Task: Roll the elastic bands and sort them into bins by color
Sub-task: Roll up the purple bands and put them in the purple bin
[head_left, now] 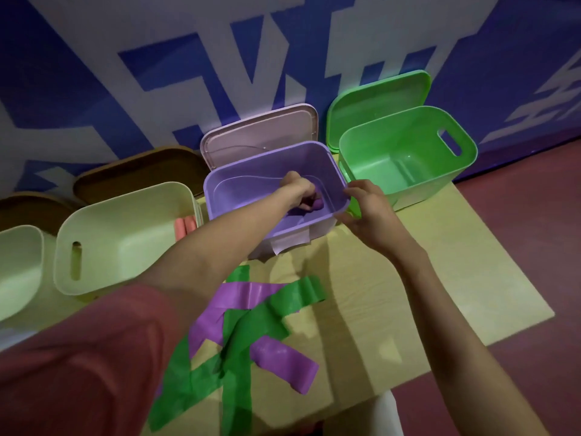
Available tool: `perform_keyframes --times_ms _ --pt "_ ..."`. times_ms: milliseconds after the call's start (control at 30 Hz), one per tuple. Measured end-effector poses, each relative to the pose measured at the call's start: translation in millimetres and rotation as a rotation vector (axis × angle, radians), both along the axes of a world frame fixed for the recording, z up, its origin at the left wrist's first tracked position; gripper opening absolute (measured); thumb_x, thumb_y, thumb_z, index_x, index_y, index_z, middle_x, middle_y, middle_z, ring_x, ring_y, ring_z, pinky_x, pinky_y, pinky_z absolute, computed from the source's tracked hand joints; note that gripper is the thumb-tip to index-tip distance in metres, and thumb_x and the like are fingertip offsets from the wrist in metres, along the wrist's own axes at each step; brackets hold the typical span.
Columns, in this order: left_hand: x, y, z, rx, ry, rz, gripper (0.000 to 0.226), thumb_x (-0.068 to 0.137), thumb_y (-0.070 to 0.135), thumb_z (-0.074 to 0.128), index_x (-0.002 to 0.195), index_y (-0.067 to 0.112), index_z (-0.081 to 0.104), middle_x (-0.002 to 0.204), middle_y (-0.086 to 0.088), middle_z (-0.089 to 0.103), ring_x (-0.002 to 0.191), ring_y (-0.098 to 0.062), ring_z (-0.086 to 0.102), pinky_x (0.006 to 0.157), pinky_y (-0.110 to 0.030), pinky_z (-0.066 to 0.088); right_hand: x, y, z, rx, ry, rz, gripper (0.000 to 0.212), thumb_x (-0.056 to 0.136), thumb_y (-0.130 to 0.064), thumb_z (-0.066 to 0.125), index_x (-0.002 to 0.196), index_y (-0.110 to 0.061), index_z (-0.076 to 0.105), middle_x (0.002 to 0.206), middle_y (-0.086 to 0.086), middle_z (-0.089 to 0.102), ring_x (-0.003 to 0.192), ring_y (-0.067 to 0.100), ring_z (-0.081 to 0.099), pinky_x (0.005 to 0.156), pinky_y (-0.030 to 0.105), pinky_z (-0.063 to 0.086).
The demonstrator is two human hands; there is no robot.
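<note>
Activity room: lettered wall [94,73], bins [408,158]

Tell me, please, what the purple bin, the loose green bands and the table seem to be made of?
Purple bin: apparently moulded plastic, smooth and semi-glossy, with rounded corners and a rolled rim.
Green bands: thin, flexible sheet, probably rubber or latex; matte, lying limp, folded and creased.
Table: pale top with faint wood grain, possibly laminate rather than solid wood.
</note>
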State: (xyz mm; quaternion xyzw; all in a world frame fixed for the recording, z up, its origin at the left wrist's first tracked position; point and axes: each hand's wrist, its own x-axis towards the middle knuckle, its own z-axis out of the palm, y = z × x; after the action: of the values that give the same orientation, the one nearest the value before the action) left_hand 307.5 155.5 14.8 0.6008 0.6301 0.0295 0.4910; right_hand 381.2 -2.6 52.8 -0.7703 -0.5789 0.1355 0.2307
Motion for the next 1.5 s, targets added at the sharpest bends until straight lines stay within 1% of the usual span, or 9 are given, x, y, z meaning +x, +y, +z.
perform_keyframes --times_ms 233,400,500,600,767,900,1033,1267,1500 --pt "2 4 -7 0.082 0.062 -0.080 0.027 0.085 0.004 0.067 0.063 0.003 0.052 0.062 -0.012 0.057 0.050 -0.028 0.060 0.044 -0.037 0.054 1 -2 -2 0.046 0.013 0.008 0.050 0.077 -0.013 0.078 0.118 0.009 0.059 0.121 0.025 0.056 0.110 0.041 0.054 0.094 0.050 0.046" --pt "2 9 -8 0.262 0.193 -0.319 0.016 0.089 0.021 0.064 0.089 0.005 0.063 0.096 -0.014 0.066 0.091 -0.027 0.063 0.064 -0.033 0.043 2 -2 -4 0.047 0.014 0.009 0.049 0.077 -0.014 0.078 0.117 0.008 0.060 0.121 0.024 0.056 0.109 0.040 0.054 0.094 0.050 0.046" --pt "-1 14 -13 0.242 0.216 -0.354 0.035 0.081 0.037 0.074 0.076 0.008 0.055 0.095 -0.011 0.068 0.089 -0.025 0.064 0.064 -0.032 0.044 2 -1 -4 0.033 0.012 -0.008 0.050 0.079 -0.016 0.077 0.120 0.006 0.059 0.124 0.022 0.055 0.112 0.038 0.052 0.096 0.049 0.043" --pt "-7 15 -9 0.135 0.182 -0.329 0.046 0.073 0.049 0.077 0.072 0.009 0.053 0.072 -0.008 0.066 0.069 -0.023 0.065 0.057 -0.030 0.050 -1 0 -3 0.012 0.013 -0.018 0.049 0.080 -0.019 0.076 0.121 0.003 0.059 0.124 0.021 0.053 0.113 0.036 0.049 0.097 0.046 0.042" --pt "-31 24 7 -0.013 -0.029 -0.240 0.032 0.083 0.031 0.072 0.085 0.002 0.059 0.074 -0.014 0.068 0.057 -0.026 0.061 0.052 -0.034 0.051 -22 -3 2 0.087 0.004 -0.031 0.050 0.078 -0.013 0.075 0.122 0.002 0.058 0.127 0.029 0.048 0.118 0.045 0.046 0.100 0.051 0.041" --pt "-74 8 27 0.285 -0.153 -0.235 0.012 0.085 0.023 0.065 0.076 0.016 0.067 0.082 -0.009 0.073 0.075 -0.024 0.071 0.067 -0.035 0.056 -54 -10 12 0.289 0.097 -0.056 0.040 0.084 -0.007 0.066 0.123 0.000 0.055 0.129 0.021 0.046 0.121 0.034 0.046 0.102 0.041 0.041" --pt "-135 -38 48 0.531 -0.354 -0.227 0.005 0.083 0.017 0.065 0.087 0.016 0.068 0.081 0.001 0.071 0.070 -0.017 0.068 0.067 -0.030 0.055 -98 -24 15 0.412 0.190 0.055 0.032 0.088 -0.003 0.060 0.119 0.001 0.057 0.120 0.017 0.052 0.110 0.029 0.053 0.092 0.041 0.047" --pt "-244 -100 46 0.376 -0.499 -0.222 0.013 0.087 0.003 0.064 0.095 0.012 0.067 0.081 0.000 0.069 0.068 -0.010 0.064 0.064 -0.018 0.049 -157 -54 -21 0.154 0.314 0.270 0.029 0.088 -0.008 0.060 0.117 -0.006 0.058 0.115 0.008 0.052 0.103 0.023 0.055 0.089 0.031 0.047" --pt "-300 -146 -32 0.318 -0.351 -0.158 0.019 0.084 0.002 0.067 0.087 0.020 0.068 0.076 0.014 0.063 0.066 0.003 0.056 0.064 -0.010 0.045 -166 -80 -83 -0.142 0.242 0.386 0.022 0.083 -0.036 0.060 0.081 -0.013 0.059 0.075 0.000 0.056 0.064 0.023 0.055 0.059 0.046 0.049"
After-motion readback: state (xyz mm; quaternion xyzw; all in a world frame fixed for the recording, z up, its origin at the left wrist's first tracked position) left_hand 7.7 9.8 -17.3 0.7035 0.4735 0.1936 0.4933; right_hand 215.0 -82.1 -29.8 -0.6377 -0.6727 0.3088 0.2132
